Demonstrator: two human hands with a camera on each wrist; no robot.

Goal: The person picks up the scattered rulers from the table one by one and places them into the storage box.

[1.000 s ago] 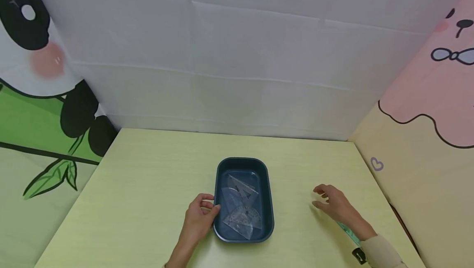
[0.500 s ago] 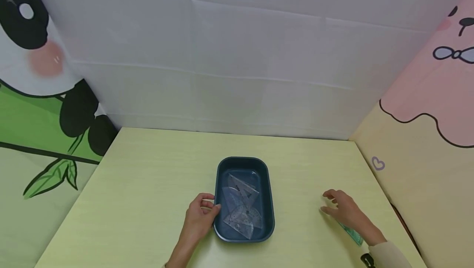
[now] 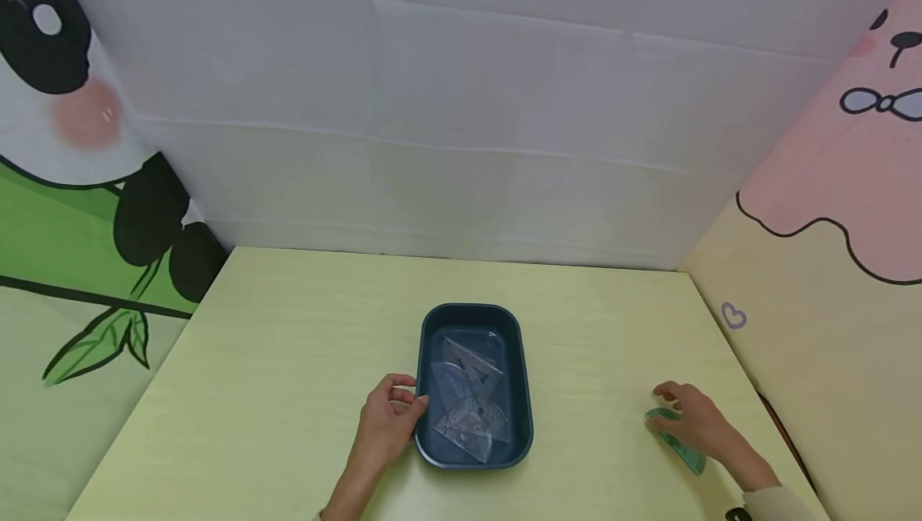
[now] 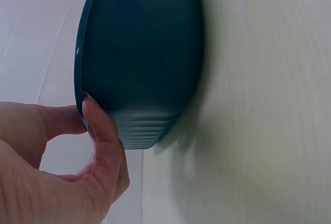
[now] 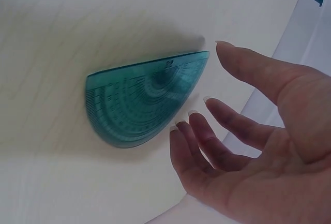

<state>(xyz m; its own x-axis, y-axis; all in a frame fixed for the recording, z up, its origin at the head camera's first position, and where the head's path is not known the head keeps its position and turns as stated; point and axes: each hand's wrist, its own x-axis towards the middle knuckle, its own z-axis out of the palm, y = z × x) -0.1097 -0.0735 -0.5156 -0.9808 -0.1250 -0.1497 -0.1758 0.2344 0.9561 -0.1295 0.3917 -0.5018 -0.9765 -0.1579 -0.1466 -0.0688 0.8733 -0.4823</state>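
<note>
My left hand (image 3: pixel 387 423) pinches the left rim of a dark blue tray (image 3: pixel 527 393) between thumb and fingers. The left wrist view shows the tray's outer wall (image 4: pixel 139 43) close up, with the pinched rim beside it. Inside the tray lie several clear plastic drawing pieces, among them a set square (image 3: pixel 471 357) and what looks like a round-edged protractor. On the right of the table, my right hand (image 3: pixel 695 421) hovers over a green see-through protractor (image 5: pixel 142 102). Its fingers are loosely bent and spread, apart from the protractor in the right wrist view.
A small black object (image 3: pixel 738 514) lies by the right sleeve, partly cut off at the frame's bottom. The pale table (image 3: pixel 302 329) is bounded by a white cloth wall (image 3: pixel 432 105) behind and printed panels on both sides.
My right hand has moved right and toward me, uncovering more of the green protractor. The black object shows further right and lower. The left hand and tray stay in place.
</note>
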